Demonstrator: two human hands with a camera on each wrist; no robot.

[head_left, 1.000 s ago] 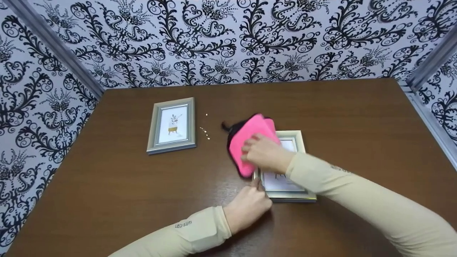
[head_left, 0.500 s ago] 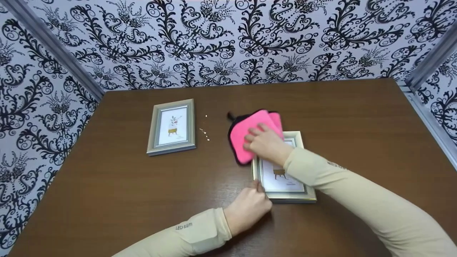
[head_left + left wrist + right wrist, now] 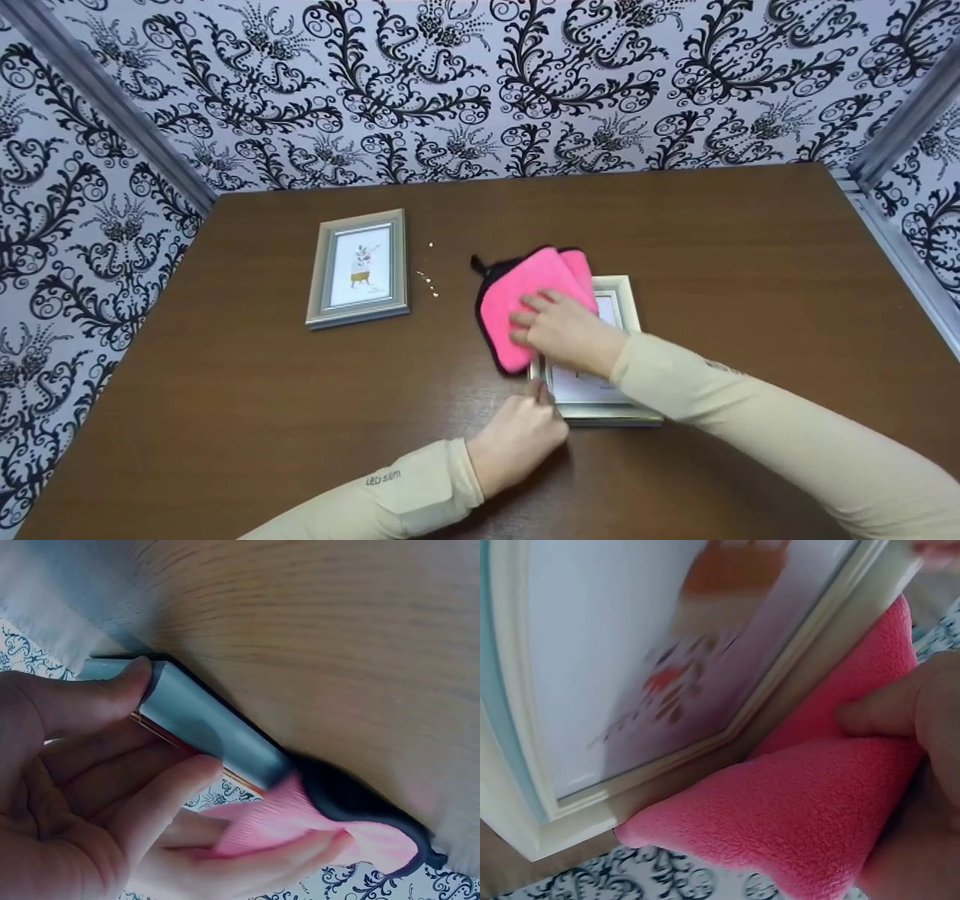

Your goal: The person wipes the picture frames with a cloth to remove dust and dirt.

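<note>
A picture frame (image 3: 619,412) with a pale, silvery border lies on the brown table, partly covered by a pink cloth (image 3: 510,315) with black edging. My left hand (image 3: 520,439) grips the near left corner of this frame. In the left wrist view the thumb (image 3: 133,684) lies on the frame's edge and the fingers are on its other side. My right hand (image 3: 566,330) holds the folded cloth over the frame's left side. The right wrist view shows the thumb (image 3: 877,709) pressed into the pink cloth, beside the frame's border. Part of the picture is hidden under the right hand and cloth.
A second picture frame (image 3: 358,268) lies at the left of the table (image 3: 300,405). Several small white bits (image 3: 427,280) are scattered just right of it. Patterned walls (image 3: 480,82) stand behind and at both sides of the table.
The right hand and cloth moved away along the frame's left side, then back towards me. My left hand keeps its grip on the corner.
</note>
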